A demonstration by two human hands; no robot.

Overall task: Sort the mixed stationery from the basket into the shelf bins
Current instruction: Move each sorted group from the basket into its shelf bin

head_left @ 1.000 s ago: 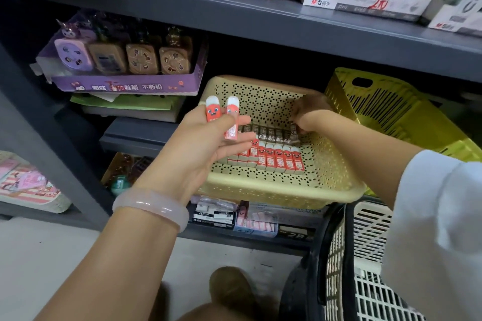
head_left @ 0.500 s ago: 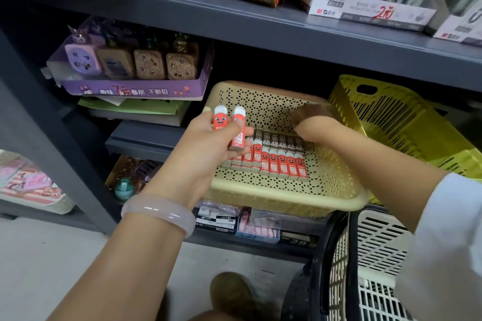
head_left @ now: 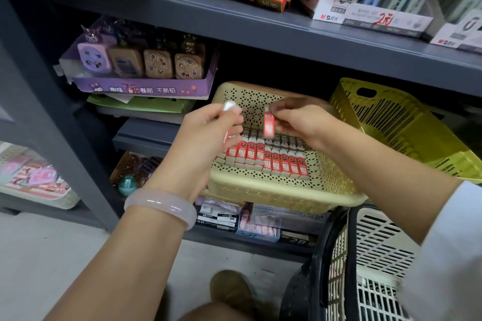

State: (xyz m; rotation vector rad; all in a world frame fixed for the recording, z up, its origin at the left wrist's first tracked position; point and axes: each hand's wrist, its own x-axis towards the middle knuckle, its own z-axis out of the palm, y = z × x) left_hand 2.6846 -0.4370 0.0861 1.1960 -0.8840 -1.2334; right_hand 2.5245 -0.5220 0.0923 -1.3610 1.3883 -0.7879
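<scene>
- The right hand (head_left: 300,122) pinches one small red-and-white eraser (head_left: 268,125) above the tan dotted plastic bin (head_left: 287,190) on the shelf.
- The left hand (head_left: 208,128) grips another red-and-white eraser (head_left: 229,108) in curled fingers.
- Rows of the same erasers (head_left: 271,157) lie in the bin.
- I think the held eraser should go down flat, right beside the row's end, face up like the rest.

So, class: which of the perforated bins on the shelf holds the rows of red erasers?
The beige bin with round holes, not the empty-looking yellow-green slotted one right of it.
</scene>
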